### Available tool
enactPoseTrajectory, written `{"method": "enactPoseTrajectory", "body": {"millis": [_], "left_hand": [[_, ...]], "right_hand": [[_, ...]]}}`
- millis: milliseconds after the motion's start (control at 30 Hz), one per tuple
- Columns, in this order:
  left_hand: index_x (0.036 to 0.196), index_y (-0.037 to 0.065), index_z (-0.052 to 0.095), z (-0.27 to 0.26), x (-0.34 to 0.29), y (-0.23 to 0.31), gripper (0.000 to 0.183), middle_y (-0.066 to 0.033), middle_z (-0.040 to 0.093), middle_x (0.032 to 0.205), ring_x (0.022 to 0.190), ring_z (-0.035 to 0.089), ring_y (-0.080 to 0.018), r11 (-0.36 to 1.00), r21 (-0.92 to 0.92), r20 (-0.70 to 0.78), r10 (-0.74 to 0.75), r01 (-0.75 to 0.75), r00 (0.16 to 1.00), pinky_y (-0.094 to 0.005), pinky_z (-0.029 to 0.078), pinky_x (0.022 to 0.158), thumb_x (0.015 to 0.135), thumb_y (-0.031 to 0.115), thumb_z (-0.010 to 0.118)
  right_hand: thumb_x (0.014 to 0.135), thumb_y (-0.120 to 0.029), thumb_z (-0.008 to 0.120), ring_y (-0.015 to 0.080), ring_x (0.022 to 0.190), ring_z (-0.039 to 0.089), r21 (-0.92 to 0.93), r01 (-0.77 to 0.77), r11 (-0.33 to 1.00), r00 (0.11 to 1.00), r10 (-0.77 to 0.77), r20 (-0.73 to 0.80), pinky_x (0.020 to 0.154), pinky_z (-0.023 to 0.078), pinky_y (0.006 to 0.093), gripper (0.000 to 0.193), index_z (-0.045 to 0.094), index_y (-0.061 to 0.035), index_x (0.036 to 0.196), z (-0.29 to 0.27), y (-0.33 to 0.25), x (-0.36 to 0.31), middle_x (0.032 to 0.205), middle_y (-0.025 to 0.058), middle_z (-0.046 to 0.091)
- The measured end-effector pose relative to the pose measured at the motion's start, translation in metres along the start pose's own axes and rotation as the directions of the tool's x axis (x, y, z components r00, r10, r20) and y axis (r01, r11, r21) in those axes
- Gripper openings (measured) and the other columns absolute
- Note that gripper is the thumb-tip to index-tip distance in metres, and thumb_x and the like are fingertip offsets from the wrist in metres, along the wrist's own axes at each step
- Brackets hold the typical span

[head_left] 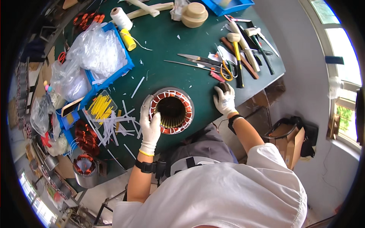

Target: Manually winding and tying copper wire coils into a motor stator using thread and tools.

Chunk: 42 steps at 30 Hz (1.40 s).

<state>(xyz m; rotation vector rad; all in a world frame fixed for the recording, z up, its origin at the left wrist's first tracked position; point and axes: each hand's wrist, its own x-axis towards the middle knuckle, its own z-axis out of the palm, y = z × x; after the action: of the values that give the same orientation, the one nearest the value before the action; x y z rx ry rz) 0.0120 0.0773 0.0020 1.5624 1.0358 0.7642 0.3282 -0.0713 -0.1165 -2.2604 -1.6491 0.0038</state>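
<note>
A wound motor stator (187, 104) stands upright on the green table, its copper windings tied with white lacing around a dark, hollow bore. My left hand (149, 127), in a white glove, holds its left side, with the thumb over the rim at the opening. My right hand (226, 99), gloved too, rests at the table's near edge with thumb and fingers apart. A dark patch shows between them; I cannot tell whether it is glove coating or a small object. Just beyond those fingers lie a pink-red piece (217, 76) and yellow-handled scissors (227, 71).
White strips (110, 131) and yellow strips (100, 107) lie left of the stator. A blue tray (127, 62) holds clear plastic bags. Mallets, including a yellow-necked mallet (236, 49), lie at the right. Another stator (85, 173) stands at the table's lower left. White thread spool (121, 19) stands behind.
</note>
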Motion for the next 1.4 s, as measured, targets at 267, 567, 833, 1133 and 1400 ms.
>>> {"method": "enactPoseTrajectory", "body": {"millis": [267,567,833,1133,1400], "left_hand": [[0.135,0.002,0.056,0.011,-0.002,-0.007,0.052,-0.0193,0.051,0.143,0.136,0.047,-0.0331,0.996,0.027,-0.131,0.088,-0.085,0.988,-0.0407,0.033,0.116,0.083,-0.001,0.05],[0.149,0.0,0.035,-0.011,-0.006,-0.016,0.076,-0.0258,0.037,0.152,0.143,0.036,-0.0373,0.999,-0.021,-0.016,-0.046,0.045,0.999,-0.0409,0.028,0.118,0.094,0.041,0.066],[0.155,-0.002,0.014,-0.015,-0.054,0.016,0.138,-0.0279,0.028,0.155,0.144,0.03,-0.0448,0.883,0.449,0.083,0.109,-0.135,0.991,-0.0504,0.027,0.119,0.051,0.037,0.096],[0.155,0.008,0.013,0.026,-0.043,-0.01,0.147,-0.0295,0.025,0.154,0.142,0.03,-0.0487,0.867,0.424,-0.106,0.334,-0.261,0.937,-0.0575,0.032,0.114,0.04,0.04,0.099],[0.151,0.002,0.019,0.022,-0.046,-0.014,0.135,-0.0272,0.034,0.148,0.135,0.037,-0.0497,0.849,0.415,-0.145,0.416,-0.326,0.898,-0.0592,0.034,0.112,0.048,0.042,0.097]], "right_hand": [[0.08,-0.019,0.068,0.0415,0.111,0.058,-0.117,-0.104,0.988,0.994,0.1,-0.041,0.095,0.046,0.0526,0.024,0.068,-0.0115,0.103,-0.007,-0.006,0.027,0.119,0.0218,0.063],[0.076,-0.014,0.072,0.0396,0.118,0.061,-0.221,-0.571,0.791,0.708,0.61,0.356,0.102,0.049,0.0432,0.087,0.029,-0.0063,0.151,-0.042,0.088,0.087,0.125,0.0269,0.063],[0.088,-0.024,0.061,0.0387,0.096,0.07,-0.11,-0.591,0.799,0.798,0.599,0.063,0.084,0.056,0.0448,0.044,0.053,0.0002,0.124,-0.04,0.138,0.104,0.102,0.0249,0.069],[0.104,-0.028,0.053,0.0059,0.062,0.052,0.643,-0.635,0.428,0.77,0.294,0.566,0.052,0.043,0.0221,0.032,0.056,-0.002,0.123,-0.243,-0.068,0.031,0.09,0.0006,0.058],[0.103,-0.02,0.053,0.0065,0.05,0.043,0.552,-0.772,0.316,0.605,0.098,0.79,0.042,0.034,0.0221,0.058,0.03,-0.0094,0.155,-0.33,-0.181,0.067,0.084,0.003,0.056]]}}
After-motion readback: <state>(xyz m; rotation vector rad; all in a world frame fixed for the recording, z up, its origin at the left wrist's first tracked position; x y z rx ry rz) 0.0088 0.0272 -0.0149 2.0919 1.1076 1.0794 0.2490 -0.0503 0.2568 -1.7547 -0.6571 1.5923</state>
